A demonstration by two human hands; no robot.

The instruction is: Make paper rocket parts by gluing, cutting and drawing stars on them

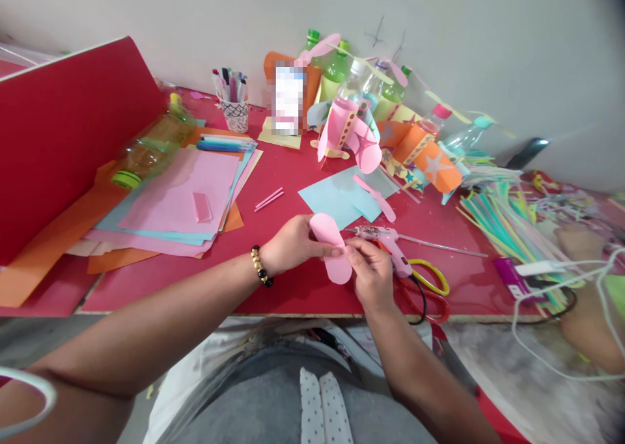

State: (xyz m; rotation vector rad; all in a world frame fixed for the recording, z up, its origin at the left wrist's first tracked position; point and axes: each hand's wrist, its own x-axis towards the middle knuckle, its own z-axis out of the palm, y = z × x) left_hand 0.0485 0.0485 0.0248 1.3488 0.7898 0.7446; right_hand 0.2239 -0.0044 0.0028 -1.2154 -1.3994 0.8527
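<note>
- Cutout (336,268): pink paper, two rounded lobes with a narrow middle; held up in both hands, above the near part of the red surface (288,177).
- Left hand (291,245): closed in a light pinch on the cutout, thumb across its face, remaining fingers mostly hidden behind. Bead bracelet (262,266) at the wrist.
- Right hand (375,271): fingers curled, thumb and forefinger pinching the cutout near its narrow middle.
- Glue gun (392,249): pink, lying just beyond the right hand, partly hidden by it. Scissors (442,278), yellow-handled, just beside it.
- Blue paper (327,196): flat, beyond the hands; a pink propeller (375,198) lies across its right part.
- Two pink sticks (268,199): to the left of the blue paper, side by side.
- Paper stack (180,183): at left, pink sheet uppermost, a small folded pink piece (202,208) on it; markers (227,143) along its far edge.
- Bottle (156,141): yellow-green, lying on its side between the stack and a red board (68,151).
- Far side, by the wall: pen cup (235,115), phone (288,99) (screen blurred), then a cluster of bottles with paper wings, including a pink plane (340,128) and an orange plane (415,146).
- Straws (502,222): loose pile, far right.
</note>
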